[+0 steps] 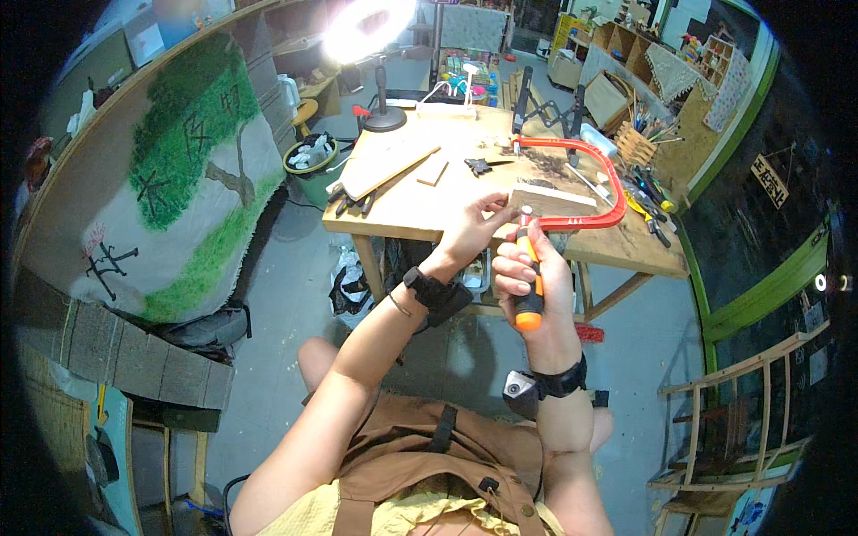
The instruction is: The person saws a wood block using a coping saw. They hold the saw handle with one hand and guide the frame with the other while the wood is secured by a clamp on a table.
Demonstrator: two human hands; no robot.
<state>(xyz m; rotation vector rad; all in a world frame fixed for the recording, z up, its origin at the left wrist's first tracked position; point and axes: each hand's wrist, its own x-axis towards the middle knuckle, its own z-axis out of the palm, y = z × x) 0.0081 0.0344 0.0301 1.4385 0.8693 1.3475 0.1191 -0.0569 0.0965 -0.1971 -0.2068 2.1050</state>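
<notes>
My right hand (542,279) is wrapped around the orange and black handle of a coping saw (615,174). The saw's red U-shaped frame reaches away over the table and curves out to the right. A pale wooden block (563,202) lies at the near edge of the table, inside the frame. My left hand (472,229) is at the block's left end, close to the saw handle, with thumb and fingers closed on the wood. The thin blade is hard to make out, and I cannot tell whether it touches the block.
On the wooden table (393,192) lie a long board (391,172), a small wood strip (433,171), black-handled pliers (357,201) and a small black tool (487,166). Several hand tools (651,201) crowd the right edge. A green bin (313,174) stands left of the table.
</notes>
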